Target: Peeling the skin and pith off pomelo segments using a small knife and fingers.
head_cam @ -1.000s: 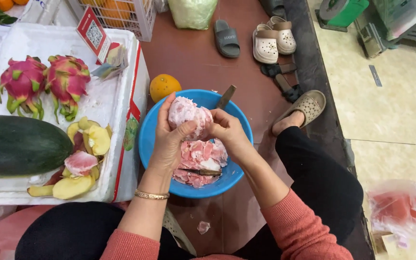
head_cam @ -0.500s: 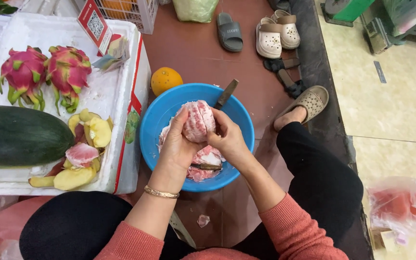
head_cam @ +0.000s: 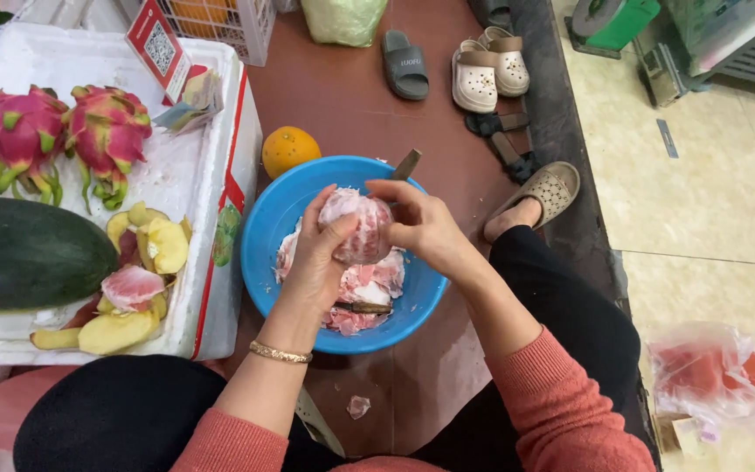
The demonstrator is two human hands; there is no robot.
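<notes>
Head view: left hand (head_cam: 315, 262) and right hand (head_cam: 425, 225) clasp a round, pithy pink peeled pomelo (head_cam: 358, 225) above a smooth blue plastic bowl (head_cam: 277, 214) of ragged peelings.

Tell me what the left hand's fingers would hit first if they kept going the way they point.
The left hand points up-right, and its fingers already press the peeled pink fruit. Beyond that lies the right hand, though depth is unclear.

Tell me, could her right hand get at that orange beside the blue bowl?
Probably yes: the orange lies uncovered just past the blue bowl, though the right hand now grips the peeled pomelo.
</notes>
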